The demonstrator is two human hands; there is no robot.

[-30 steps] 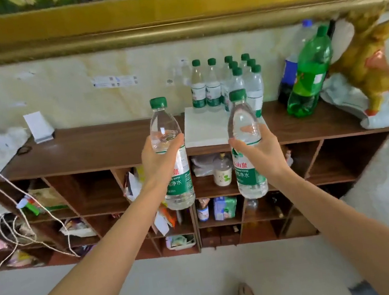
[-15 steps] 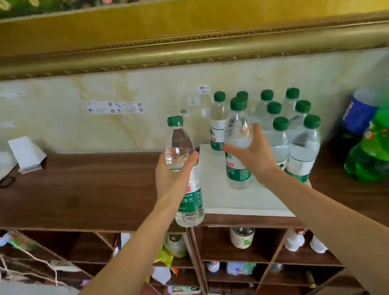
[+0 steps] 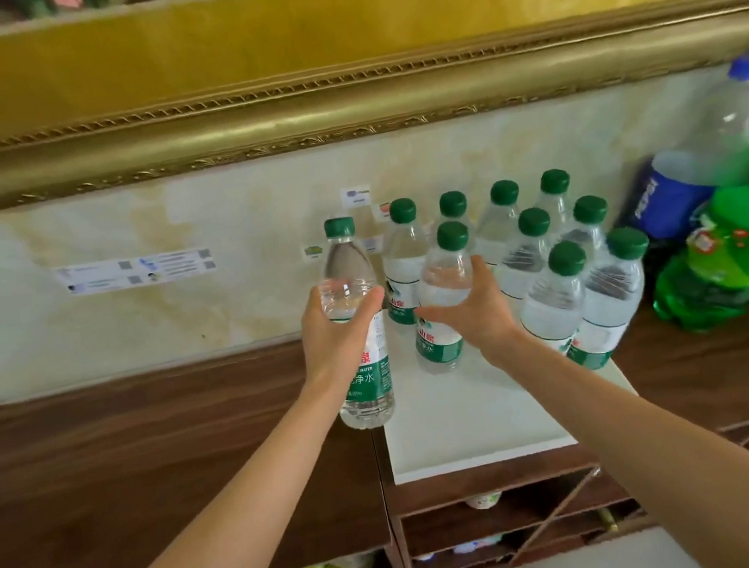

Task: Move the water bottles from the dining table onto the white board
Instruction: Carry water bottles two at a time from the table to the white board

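Note:
My left hand (image 3: 339, 337) grips a clear water bottle (image 3: 365, 382) with a green cap and green label, held upright in the air at the left edge of the white board (image 3: 471, 425). My right hand (image 3: 474, 312) grips a second water bottle (image 3: 441, 303), whose base is at or just above the board's surface, beside the others. Several more green-capped water bottles (image 3: 557, 285) stand in rows on the back and right part of the white board.
The board lies on a dark wooden sideboard (image 3: 146, 463) against a marbled wall under a gold picture frame (image 3: 337, 109). A Pepsi bottle (image 3: 670, 195) and a big green soda bottle (image 3: 736, 249) stand right of the board. Open shelves (image 3: 495, 518) with small items sit below.
I have come closer to the sideboard. Both hands have carried their bottles forward; the right bottle has come down among the bottles on the board, the left one has reached the board's left edge.

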